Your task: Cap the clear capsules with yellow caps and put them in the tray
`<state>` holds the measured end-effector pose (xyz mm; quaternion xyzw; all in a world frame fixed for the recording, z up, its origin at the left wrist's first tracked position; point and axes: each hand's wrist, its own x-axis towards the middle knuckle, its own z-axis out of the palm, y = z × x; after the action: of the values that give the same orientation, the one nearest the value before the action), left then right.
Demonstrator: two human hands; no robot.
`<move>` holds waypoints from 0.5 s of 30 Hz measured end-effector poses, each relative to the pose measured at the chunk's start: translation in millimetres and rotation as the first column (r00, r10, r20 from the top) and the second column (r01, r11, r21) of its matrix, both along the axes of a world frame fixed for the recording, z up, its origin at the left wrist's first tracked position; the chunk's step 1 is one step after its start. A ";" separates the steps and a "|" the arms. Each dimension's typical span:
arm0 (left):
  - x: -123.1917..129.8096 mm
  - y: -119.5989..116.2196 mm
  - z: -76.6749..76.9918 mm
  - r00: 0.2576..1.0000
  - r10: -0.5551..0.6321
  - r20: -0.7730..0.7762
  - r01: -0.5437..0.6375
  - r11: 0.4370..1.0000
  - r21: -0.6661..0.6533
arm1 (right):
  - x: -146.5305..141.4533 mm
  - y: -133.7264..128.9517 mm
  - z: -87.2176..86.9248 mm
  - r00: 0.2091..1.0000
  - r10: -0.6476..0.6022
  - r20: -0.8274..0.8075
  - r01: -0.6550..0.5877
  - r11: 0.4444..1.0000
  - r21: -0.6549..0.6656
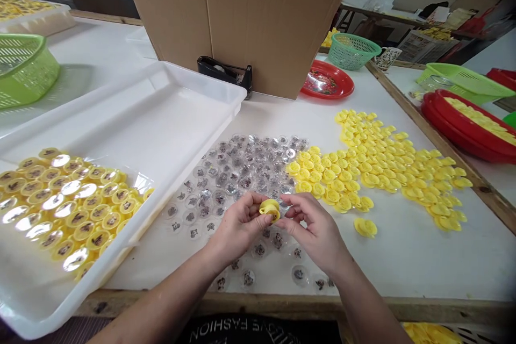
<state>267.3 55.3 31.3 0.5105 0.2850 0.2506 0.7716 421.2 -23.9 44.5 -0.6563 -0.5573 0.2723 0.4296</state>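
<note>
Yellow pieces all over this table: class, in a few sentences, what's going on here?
A person holds one small yellow piece in the grip of the left hand, with the right hand close beside it; whether the right fingers hold anything is unclear. Below and beyond the hands lie clear discs with small pictures. Loose yellow pieces are spread to the right. On the left, a white tray holds rows of yellow pieces with pictures on top.
</note>
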 end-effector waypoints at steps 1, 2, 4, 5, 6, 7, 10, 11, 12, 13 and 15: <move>-0.3 -0.4 -1.5 1.000 -0.008 0.008 0.008 0.999 0.037 | 1.0 -0.4 -1.6 0.997 0.014 -0.072 -0.015 1.000 -0.025; -0.6 -0.7 -3.3 1.000 -0.013 0.014 0.012 0.998 0.068 | 0.7 -0.7 -3.4 0.991 0.025 -0.131 -0.030 0.999 -0.042; -1.5 -0.6 -6.7 1.000 -0.007 -0.009 0.008 0.992 0.126 | -2.7 -1.0 -7.0 0.983 0.010 -0.186 -0.018 0.999 -0.040; -2.1 -0.1 -7.9 0.999 0.004 -0.040 0.003 0.988 0.157 | -5.2 -0.9 -8.6 0.982 -0.009 -0.188 0.003 1.000 -0.029; -2.6 0.4 -8.5 0.997 0.019 -0.079 -0.004 0.981 0.194 | -7.9 -0.9 -9.9 0.983 -0.027 -0.184 0.024 1.000 -0.017; -3.0 0.8 -8.6 0.993 0.038 -0.116 -0.011 0.974 0.228 | -10.4 -0.9 -11.0 0.983 -0.038 -0.182 0.038 0.999 -0.004; -2.7 -1.6 -5.4 0.977 0.086 -0.194 -0.023 0.953 0.302 | -15.4 -1.9 -14.1 0.975 -0.057 -0.215 0.056 0.998 -0.008; -1.9 -3.6 -3.4 0.971 0.099 -0.218 -0.024 0.946 0.325 | -15.7 -2.5 -15.2 0.970 -0.071 -0.233 0.067 0.997 -0.025; -1.1 -5.5 -1.0 0.964 0.110 -0.244 -0.021 0.940 0.340 | -15.0 -3.0 -16.5 0.963 -0.089 -0.253 0.079 0.996 -0.048; -0.6 -6.7 1.9 0.957 0.108 -0.268 -0.008 0.937 0.349 | -13.3 -3.3 -17.9 0.956 -0.112 -0.271 0.094 0.993 -0.078; -3.5 -3.3 10.6 0.951 0.095 -0.295 0.012 0.940 0.341 | -6.9 -3.3 -21.5 0.941 -0.120 -0.317 0.087 0.989 -0.116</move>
<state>263.8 52.0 41.9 0.6620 0.3648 0.2297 0.6131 414.3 -27.2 22.9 -0.6520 -0.4295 0.3809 0.4953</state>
